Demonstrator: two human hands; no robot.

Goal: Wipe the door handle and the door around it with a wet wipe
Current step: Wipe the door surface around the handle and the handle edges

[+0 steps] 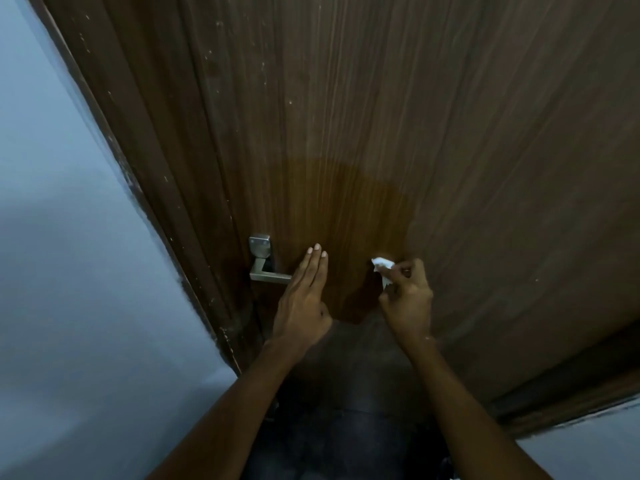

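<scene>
A brown wooden door (381,116) fills the view, with a lighter orange-brown patch in its middle, right of the handle. A silver lever handle (265,268) on a square plate sits at the door's left side. My left hand (304,296) lies flat with fingers straight and together, its fingertips over the free end of the lever. To the right, my right hand (405,299) pinches a crumpled white wet wipe (382,266) against the door.
The dark door frame (145,188) runs diagonally at the left, beside a pale blue-grey wall (62,254). Another strip of pale wall (588,441) shows at the lower right. My dark trousers are below the arms.
</scene>
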